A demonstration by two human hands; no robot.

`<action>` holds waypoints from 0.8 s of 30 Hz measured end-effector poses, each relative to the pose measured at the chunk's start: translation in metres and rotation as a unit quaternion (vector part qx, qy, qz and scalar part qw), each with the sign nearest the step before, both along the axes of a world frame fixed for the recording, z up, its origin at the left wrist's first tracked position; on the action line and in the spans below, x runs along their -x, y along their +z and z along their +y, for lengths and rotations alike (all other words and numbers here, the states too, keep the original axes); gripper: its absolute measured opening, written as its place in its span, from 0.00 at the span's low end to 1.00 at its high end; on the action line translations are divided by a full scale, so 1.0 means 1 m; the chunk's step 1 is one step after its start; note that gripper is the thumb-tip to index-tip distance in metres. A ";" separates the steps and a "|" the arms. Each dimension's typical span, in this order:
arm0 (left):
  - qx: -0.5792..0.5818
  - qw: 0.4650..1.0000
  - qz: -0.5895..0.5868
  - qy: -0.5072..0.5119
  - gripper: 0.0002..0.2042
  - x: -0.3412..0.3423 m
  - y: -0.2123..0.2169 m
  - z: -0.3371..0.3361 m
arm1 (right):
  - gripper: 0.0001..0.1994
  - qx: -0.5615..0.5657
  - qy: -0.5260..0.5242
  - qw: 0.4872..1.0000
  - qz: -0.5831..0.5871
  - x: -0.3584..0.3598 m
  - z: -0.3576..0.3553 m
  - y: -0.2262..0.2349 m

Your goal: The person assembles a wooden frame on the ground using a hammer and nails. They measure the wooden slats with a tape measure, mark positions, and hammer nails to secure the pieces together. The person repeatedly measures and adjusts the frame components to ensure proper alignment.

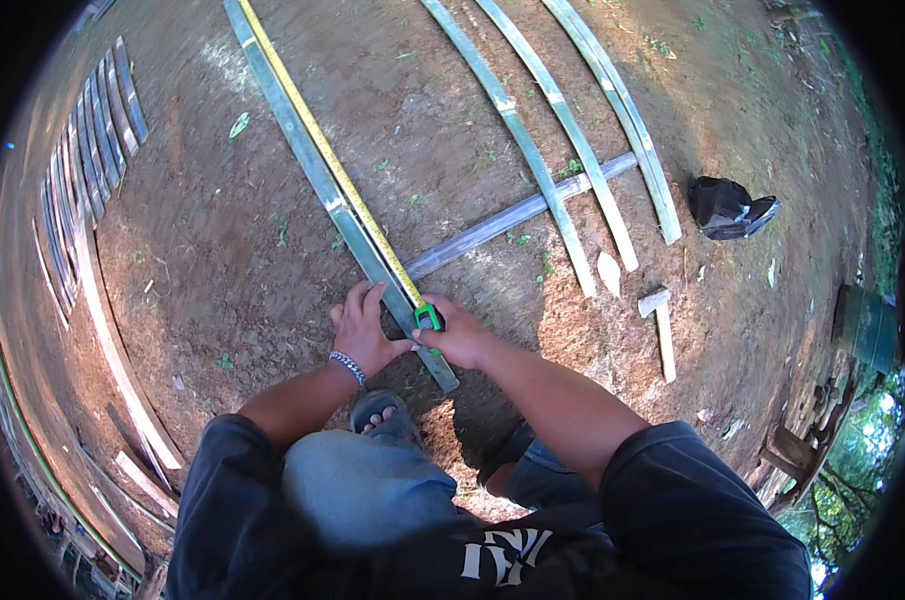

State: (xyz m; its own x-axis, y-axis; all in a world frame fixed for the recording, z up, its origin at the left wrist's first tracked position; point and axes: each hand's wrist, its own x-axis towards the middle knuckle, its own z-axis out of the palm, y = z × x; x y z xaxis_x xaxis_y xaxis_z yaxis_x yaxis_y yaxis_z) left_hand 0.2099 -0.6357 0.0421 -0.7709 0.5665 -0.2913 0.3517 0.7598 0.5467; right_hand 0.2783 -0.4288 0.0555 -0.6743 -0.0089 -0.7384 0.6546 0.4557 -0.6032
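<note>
right hand (459,335) clasps tape measure (428,319); spread left hand (366,330) touches bamboo strip (339,212), pointing lengthwise upper-left.

Tape measure (429,318): lay lengthwise on the long strip (290,125), its case close to the near end.
Pole (492,228): ran rightward from the long strip, beneath the shorter strips (556,105).
Bag (722,208): sat right of the shorter strips.
Hand tool (664,345): lay nearer than the bag.
Slats (131,92): lay far left, side by side.
</note>
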 end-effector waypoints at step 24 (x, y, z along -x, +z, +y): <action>-0.001 1.000 0.019 -0.015 0.55 0.001 -0.011 -0.005 | 0.38 0.047 -0.015 0.998 0.028 -0.004 0.005 -0.015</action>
